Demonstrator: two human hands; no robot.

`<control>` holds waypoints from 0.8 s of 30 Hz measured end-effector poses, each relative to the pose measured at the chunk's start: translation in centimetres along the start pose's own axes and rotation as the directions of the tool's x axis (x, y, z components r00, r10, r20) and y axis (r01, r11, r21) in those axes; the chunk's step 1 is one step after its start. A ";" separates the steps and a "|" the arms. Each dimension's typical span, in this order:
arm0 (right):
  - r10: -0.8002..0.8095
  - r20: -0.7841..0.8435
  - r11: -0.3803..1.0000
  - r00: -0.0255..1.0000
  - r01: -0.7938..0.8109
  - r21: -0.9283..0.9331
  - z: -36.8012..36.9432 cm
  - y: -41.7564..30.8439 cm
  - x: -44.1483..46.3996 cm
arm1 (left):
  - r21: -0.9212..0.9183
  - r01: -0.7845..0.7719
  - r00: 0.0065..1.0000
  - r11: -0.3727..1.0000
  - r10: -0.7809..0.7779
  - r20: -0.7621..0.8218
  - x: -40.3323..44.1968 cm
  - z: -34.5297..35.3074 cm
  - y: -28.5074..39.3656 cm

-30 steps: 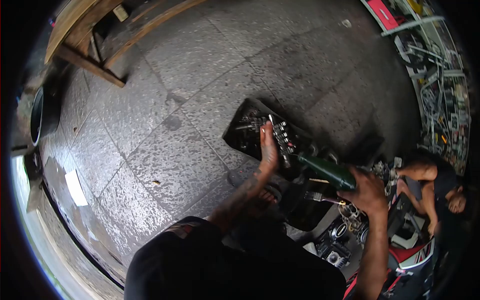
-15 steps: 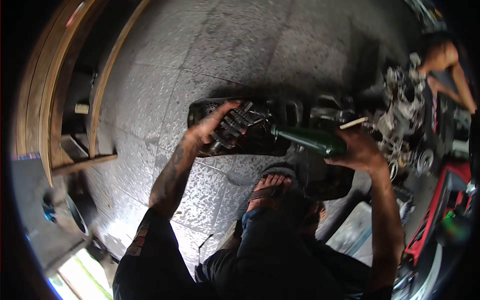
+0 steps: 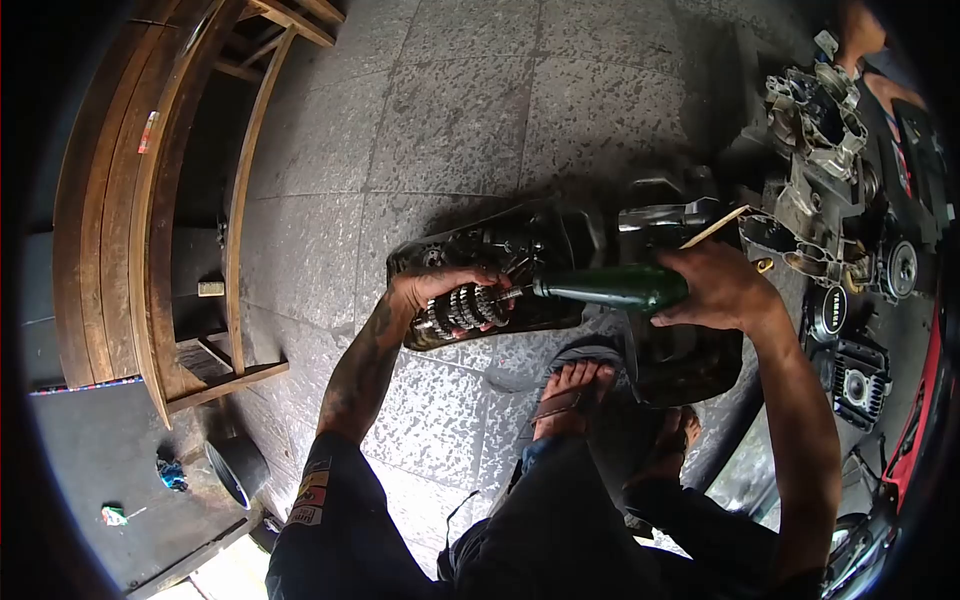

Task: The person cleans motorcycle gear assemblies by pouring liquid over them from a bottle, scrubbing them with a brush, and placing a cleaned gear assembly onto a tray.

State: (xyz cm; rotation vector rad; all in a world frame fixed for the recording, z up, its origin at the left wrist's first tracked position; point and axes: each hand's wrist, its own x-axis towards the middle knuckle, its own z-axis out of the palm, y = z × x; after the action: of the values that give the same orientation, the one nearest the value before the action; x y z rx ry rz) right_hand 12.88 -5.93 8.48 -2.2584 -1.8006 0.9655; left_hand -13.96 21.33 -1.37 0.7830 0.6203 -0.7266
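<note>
My left hand [image 3: 430, 287] is wrapped round a gear shaft [image 3: 466, 307], a stack of toothed metal gears. It holds the shaft over a black tray [image 3: 425, 340] with dark metal parts in it. My right hand [image 3: 728, 288] grips a green glass bottle [image 3: 605, 288] by its base. The bottle lies nearly level, its mouth pointing left and close to the shaft's end. Whether liquid leaves it I cannot tell. A thin light-coloured stick [image 3: 715, 228] juts up beside the right hand; whether the fingers hold it is hidden.
A second black container [image 3: 690, 385] stands right of the tray. Engine casings [image 3: 815, 190] and a finned cylinder part [image 3: 858, 385] lie on the right, near another person's arm [image 3: 862, 38]. A wooden bench [image 3: 110, 250] runs along the left. My sandalled foot [image 3: 575, 395] is below the tray.
The view has shifted, so the scene sits differently. The gear shaft is now turned more level, with its end nearer the bottle's mouth. Both hands keep their hold.
</note>
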 end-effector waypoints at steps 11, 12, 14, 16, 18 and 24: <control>0.048 0.052 0.997 0.997 -0.051 0.054 -0.6 -0.2 0.1 | -0.007 -0.021 0.999 1.000 0.021 0.025 0.0 -0.7 -0.1; 0.044 0.056 0.997 0.997 -0.047 0.054 -0.7 -0.3 0.2 | -0.008 -0.020 0.999 1.000 0.020 0.026 -0.1 -0.6 0.0; 0.040 0.062 0.998 0.997 -0.043 0.053 -0.6 -0.4 0.3 | -0.012 -0.001 0.999 1.000 0.001 -0.050 -0.3 -0.3 0.0; 0.052 0.042 0.998 0.998 -0.053 0.039 -0.5 -0.4 0.3 | -0.014 -0.011 0.999 1.000 0.011 -0.039 -0.1 -0.6 -0.2; 0.056 0.055 0.997 0.997 -0.059 0.043 -0.7 -0.4 0.4 | -0.015 -0.022 0.999 1.000 0.021 -0.026 -0.1 -0.7 -0.3; -0.012 -0.018 1.000 1.000 0.012 0.006 -0.4 -0.4 0.6 | -0.024 -0.011 0.999 1.000 0.010 -0.046 -0.3 -0.5 -0.5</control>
State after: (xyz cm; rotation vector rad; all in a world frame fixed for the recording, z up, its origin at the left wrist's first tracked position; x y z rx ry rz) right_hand 12.79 -5.16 8.75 -2.2432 -1.7995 0.9442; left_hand -14.60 21.59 -1.66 0.7817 0.6647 -0.6923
